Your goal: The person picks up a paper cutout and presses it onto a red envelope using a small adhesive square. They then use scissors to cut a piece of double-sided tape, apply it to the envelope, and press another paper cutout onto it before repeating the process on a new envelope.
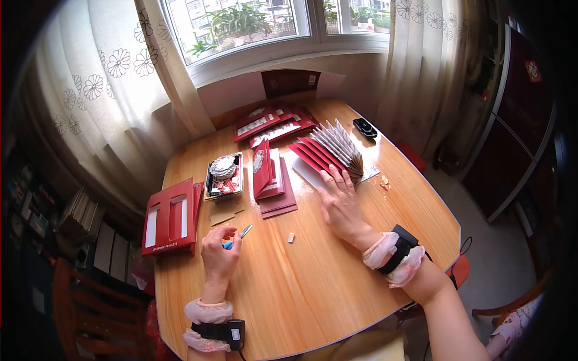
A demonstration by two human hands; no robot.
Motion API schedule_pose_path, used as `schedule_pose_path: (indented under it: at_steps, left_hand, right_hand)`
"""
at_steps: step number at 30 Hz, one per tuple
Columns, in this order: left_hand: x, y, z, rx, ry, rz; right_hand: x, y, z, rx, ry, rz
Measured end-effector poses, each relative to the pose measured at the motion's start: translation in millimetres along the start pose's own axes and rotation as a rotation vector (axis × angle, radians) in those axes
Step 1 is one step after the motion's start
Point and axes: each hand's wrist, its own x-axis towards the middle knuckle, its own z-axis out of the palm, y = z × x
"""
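Note:
My left hand (220, 248) is closed around a pair of scissors (246, 230), with the grey blade pointing up and right and a bit of blue handle showing under the fingers. My right hand (341, 201) lies with its fingers stretched over the near edge of a fanned-out set of red and silver-patterned money wallets (328, 150). A white sheet (308, 173) is partly under this fan. Between the hands, a small white-and-tan piece (291, 237) lies on the wooden table (313, 289). Brown card scraps (224, 216) lie just beyond my left hand.
Red money wallet packs (171, 218) lie at the left edge, with more packs (271, 123) at the back. A tray (224, 174) holds silver cut-outs and scraps. Folded red cards (271, 177) stand mid-table. A black object (365, 128) and crumbs (384, 183) are at right.

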Motion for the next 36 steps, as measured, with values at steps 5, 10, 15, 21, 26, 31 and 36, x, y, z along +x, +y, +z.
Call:
schedule_pose_path:
  at_steps: [5,10,15,21,26,31,36]
  left_hand:
    - [-0.2,2.2,1.1,-0.048,0.014,0.002]
    - [0.8,0.0,1.1,-0.077,-0.007,0.098]
    - [0.0,-2.0,4.6,-0.207,-0.088,0.083]
    - [-2.3,6.3,1.7,-0.394,-0.205,-0.036]
    - [-3.5,-0.1,4.7,-0.922,-0.328,-0.258]
    - [-5.5,9.7,1.2,-1.483,-0.546,-0.356]
    - [-2.1,27.5,-7.2,-1.596,-0.598,-0.330]
  right_hand:
    - [-2.4,11.9,6.6,-0.070,-0.125,0.043]
    - [0.5,8.9,4.5,-0.095,-0.054,0.085]
    - [13.1,-12.7,-22.9,0.219,0.111,0.103]
    - [11.6,-30.9,-47.9,0.501,0.223,0.028]
    - [-1.8,-41.1,-48.9,0.690,0.209,-0.321]
    - [-10.8,-65.2,-45.6,0.959,0.133,-0.586]
    - [-15.7,-75.3,-70.8,1.029,-0.091,-0.448]
